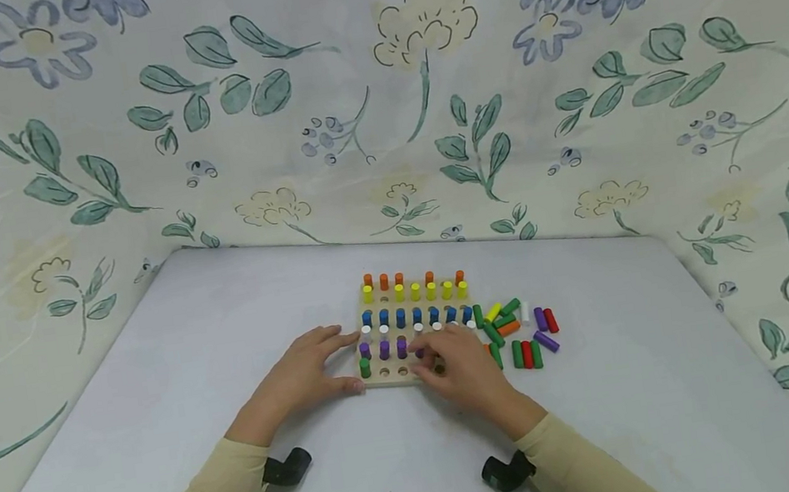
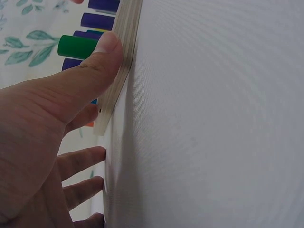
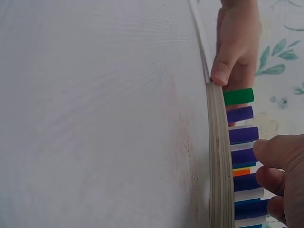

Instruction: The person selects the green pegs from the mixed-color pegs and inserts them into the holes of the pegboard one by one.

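Observation:
A wooden pegboard [image 1: 393,382] carries rows of orange, yellow, blue, white and purple pegs, with one green peg [image 1: 365,368] at the near left corner. My left hand [image 1: 309,371] braces that corner, fingers spread: the thumb lies on the near edge, a finger touches the left side. Over the purple row, my right hand [image 1: 460,363] has its fingers bent, thumb and index fingertips at a standing purple peg [image 3: 242,156]. The hand covers the board's near right part. Open holes show in the front row beside the green peg.
Loose pegs [image 1: 527,354] in green, red, purple, orange, yellow and white lie right of the board on the white table [image 1: 223,320]. Black curved pieces [image 1: 288,468] sit by both wrists. Flower-patterned cloth [image 1: 346,118] hangs behind and at the sides.

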Available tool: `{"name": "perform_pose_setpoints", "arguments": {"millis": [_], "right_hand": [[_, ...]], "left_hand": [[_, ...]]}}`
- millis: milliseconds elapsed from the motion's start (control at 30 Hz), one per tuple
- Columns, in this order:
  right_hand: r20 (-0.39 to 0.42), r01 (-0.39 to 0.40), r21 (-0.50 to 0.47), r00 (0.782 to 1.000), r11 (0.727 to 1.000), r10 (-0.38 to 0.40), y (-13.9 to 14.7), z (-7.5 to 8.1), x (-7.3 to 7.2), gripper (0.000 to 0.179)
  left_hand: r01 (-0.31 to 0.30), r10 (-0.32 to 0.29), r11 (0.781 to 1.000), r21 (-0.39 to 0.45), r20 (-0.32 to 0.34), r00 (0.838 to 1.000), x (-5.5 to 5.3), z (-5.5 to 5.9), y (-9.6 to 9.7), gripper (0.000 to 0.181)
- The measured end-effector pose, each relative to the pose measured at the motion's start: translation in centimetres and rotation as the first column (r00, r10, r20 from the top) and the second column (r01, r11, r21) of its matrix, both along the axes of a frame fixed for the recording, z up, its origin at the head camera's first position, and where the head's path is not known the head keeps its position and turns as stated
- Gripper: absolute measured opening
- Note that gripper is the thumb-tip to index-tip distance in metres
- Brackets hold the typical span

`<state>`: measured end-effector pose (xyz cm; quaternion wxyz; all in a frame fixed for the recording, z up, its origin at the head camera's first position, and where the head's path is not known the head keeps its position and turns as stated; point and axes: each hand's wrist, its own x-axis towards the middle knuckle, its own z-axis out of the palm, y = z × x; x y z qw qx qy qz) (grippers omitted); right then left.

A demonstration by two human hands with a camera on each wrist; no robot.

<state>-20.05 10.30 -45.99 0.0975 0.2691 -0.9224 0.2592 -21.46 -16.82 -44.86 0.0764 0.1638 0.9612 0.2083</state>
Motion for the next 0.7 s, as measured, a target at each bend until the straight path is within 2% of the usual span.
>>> {"name": "perform_pose_setpoints", "arguments": {"millis": [700], "right_hand": [[0.003,0.026,-0.014,1.000,1.000,-0.026,1.5,-0.2,0.0,0.027]], "left_hand": [[-0.005,0.005,1.000,0.001,0.005,1.000,0.1,0.2,0.1,0.086]]}}
